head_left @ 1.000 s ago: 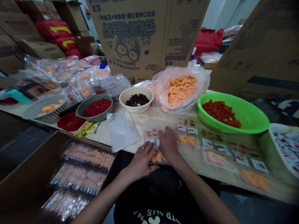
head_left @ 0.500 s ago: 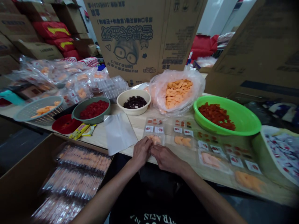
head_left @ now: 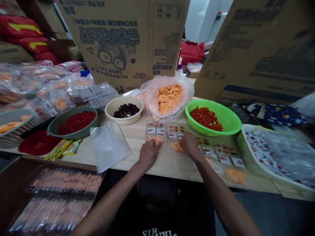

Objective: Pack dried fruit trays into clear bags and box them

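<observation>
My left hand (head_left: 148, 153) lies at the lower part of the leftmost clear plastic tray (head_left: 156, 124), fingers stretched out over its orange pieces (head_left: 157, 139). That tray also has two small white printed packets and small red-brown pieces in its upper compartments. Over the right side of the neighbouring tray (head_left: 171, 144) is my right hand (head_left: 189, 144), its fingers curled closed. Whatever they may hold is hidden. More filled trays (head_left: 233, 168) continue to the right, partly covered by my right forearm.
Along the back stand a green bowl (head_left: 228, 123) of red-orange pieces, an opened bag (head_left: 189, 88) of orange pieces, a cream bowl (head_left: 108, 113) of dark pieces and a grey-green bowl (head_left: 52, 129) of red pieces. A packet-filled tub (head_left: 246, 147) is right; a carton (head_left: 14, 183) of packed trays, lower left.
My hands were together at the leftmost tray. The right hand has moved right to the second tray; the left stays, its fingers now flatter. The view has turned right.
</observation>
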`<action>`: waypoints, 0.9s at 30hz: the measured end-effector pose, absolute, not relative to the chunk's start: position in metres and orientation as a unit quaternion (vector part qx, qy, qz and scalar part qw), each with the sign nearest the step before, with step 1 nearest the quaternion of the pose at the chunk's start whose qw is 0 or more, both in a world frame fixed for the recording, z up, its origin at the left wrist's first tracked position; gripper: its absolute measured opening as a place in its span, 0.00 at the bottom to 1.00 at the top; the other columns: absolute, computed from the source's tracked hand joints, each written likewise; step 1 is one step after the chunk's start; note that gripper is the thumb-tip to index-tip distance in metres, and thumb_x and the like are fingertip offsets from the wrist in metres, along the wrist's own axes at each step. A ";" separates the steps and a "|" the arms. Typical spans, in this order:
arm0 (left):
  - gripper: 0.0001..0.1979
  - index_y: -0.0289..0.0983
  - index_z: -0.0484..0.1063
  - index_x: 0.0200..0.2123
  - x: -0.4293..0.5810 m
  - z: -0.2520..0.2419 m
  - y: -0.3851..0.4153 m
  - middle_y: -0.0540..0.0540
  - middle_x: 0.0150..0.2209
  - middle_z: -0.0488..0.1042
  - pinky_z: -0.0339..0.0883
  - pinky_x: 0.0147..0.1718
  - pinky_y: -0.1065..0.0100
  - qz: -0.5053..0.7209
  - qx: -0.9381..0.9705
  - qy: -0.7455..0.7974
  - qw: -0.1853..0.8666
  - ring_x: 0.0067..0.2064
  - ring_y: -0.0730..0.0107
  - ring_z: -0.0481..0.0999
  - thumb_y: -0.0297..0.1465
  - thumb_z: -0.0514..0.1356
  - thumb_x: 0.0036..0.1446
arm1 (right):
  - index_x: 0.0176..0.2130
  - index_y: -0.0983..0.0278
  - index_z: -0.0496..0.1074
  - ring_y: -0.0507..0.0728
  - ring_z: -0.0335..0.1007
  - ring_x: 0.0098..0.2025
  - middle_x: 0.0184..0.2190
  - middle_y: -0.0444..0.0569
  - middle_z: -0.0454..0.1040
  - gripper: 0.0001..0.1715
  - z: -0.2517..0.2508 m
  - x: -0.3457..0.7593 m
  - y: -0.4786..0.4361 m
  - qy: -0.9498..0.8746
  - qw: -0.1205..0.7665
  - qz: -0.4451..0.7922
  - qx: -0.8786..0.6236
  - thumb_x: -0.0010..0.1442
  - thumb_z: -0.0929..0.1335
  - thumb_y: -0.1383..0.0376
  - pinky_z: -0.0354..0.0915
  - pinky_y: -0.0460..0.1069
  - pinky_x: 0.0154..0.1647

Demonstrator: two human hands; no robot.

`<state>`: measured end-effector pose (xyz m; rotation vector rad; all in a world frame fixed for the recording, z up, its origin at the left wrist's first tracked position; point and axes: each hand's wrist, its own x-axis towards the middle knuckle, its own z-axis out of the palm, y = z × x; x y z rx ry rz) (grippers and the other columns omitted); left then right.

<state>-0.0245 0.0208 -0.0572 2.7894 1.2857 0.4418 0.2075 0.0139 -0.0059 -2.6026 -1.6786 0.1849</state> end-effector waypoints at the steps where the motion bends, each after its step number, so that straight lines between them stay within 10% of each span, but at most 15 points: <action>1: 0.25 0.49 0.66 0.63 -0.023 -0.057 0.019 0.41 0.51 0.70 0.64 0.41 0.59 0.140 0.902 0.409 0.017 0.47 0.57 0.68 0.25 0.51 0.65 | 0.53 0.79 0.69 0.68 0.71 0.54 0.47 0.71 0.74 0.22 -0.005 0.211 0.022 -0.534 0.013 0.062 -0.843 0.59 0.63 0.75 0.62 0.54 0.52; 12: 0.26 0.41 0.67 0.60 -0.041 -0.034 -0.001 0.36 0.53 0.71 0.62 0.50 0.47 0.100 0.887 0.449 0.042 0.55 0.47 0.69 0.21 0.55 0.59 | 0.57 0.67 0.71 0.77 0.63 0.60 0.55 0.70 0.70 0.34 -0.003 0.214 0.047 -0.496 0.001 0.060 -0.866 0.61 0.64 0.47 0.55 0.69 0.57; 17: 0.42 0.39 0.51 0.69 -0.014 -0.005 -0.019 0.30 0.69 0.53 0.59 0.59 0.45 0.146 0.912 0.361 0.127 0.67 0.38 0.57 0.27 0.63 0.53 | 0.63 0.66 0.65 0.75 0.63 0.62 0.58 0.70 0.68 0.38 0.004 0.214 0.061 -0.498 0.000 0.130 -0.857 0.64 0.60 0.47 0.51 0.72 0.61; 27: 0.13 0.32 0.71 0.52 0.028 -0.043 0.001 0.29 0.63 0.64 0.61 0.58 0.45 0.112 0.906 0.397 0.094 0.62 0.45 0.66 0.27 0.54 0.67 | 0.51 0.75 0.75 0.70 0.71 0.57 0.51 0.73 0.75 0.25 0.010 0.212 0.065 -0.469 0.073 0.179 -0.862 0.61 0.67 0.59 0.65 0.57 0.52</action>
